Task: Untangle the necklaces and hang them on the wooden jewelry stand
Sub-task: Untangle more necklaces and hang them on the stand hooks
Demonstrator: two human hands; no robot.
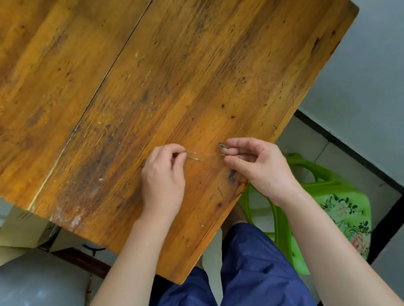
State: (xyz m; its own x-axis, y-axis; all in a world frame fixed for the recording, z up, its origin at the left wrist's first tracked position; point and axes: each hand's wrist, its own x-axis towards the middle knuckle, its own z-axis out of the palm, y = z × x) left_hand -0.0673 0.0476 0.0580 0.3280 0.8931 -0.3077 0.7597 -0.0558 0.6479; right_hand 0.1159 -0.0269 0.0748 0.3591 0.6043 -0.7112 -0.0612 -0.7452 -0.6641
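L hand (161, 175) & R hand (255, 162) each pinch thin necklace chain (197, 158) above wooden table (135, 72).

The necklaces (197, 157) between your hands: thin, blurred, strand count unreadable. Your left hand (163, 175) hides its own fingertips. At the fingertips of your right hand (258, 163), a dark bit (221, 146): too small to identify. The table (133, 59) is cut off top and left.

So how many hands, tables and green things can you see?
Hands: 2, left hand and right hand, each pinching the necklace chain
Wooden table: 1
Green plastic item: 1
Total: 4
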